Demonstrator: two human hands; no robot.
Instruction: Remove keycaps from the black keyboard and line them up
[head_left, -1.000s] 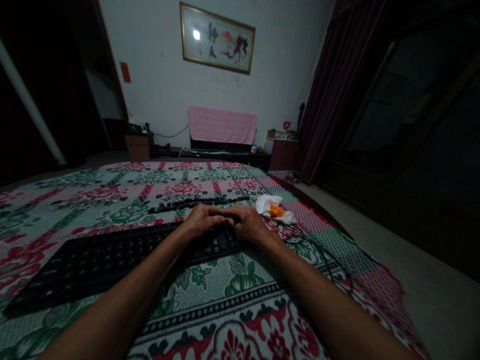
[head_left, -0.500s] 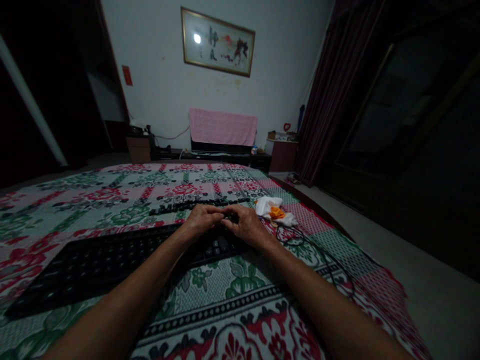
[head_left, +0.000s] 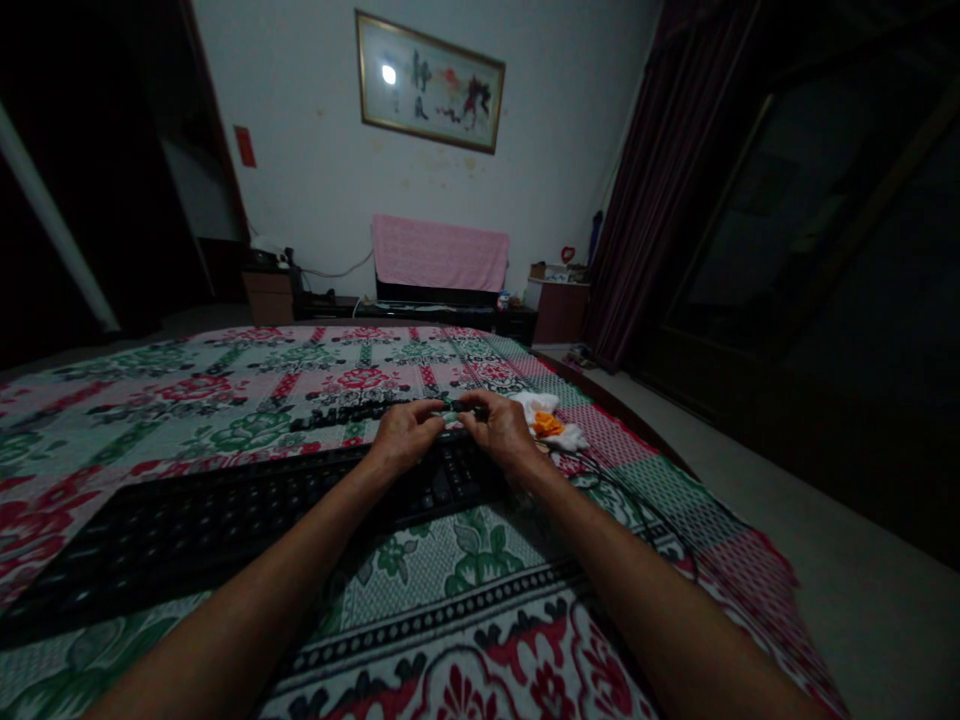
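A long black keyboard [head_left: 225,510] lies across a floral bedspread [head_left: 465,610]. My left hand [head_left: 405,437] and my right hand [head_left: 501,430] hover just above its right end, fingers curled and pinched toward each other. Between the fingertips sits a small dark piece [head_left: 456,407], likely a keycap, though it is too dim to be sure. A row of small dark pieces [head_left: 352,412] lies on the spread just beyond the hands. A white and orange cloth [head_left: 550,422] rests right of my right hand.
A black cable [head_left: 637,510] runs from the keyboard toward the bed's right edge. Past the bed stand a pink-draped unit [head_left: 441,256], low cabinets and a framed picture [head_left: 430,82] on the wall. Bare floor [head_left: 787,500] runs along the right.
Both hands have lifted slightly off the keyboard's right end and moved a little farther away, still pinched together. The keyboard and cloth have stayed put.
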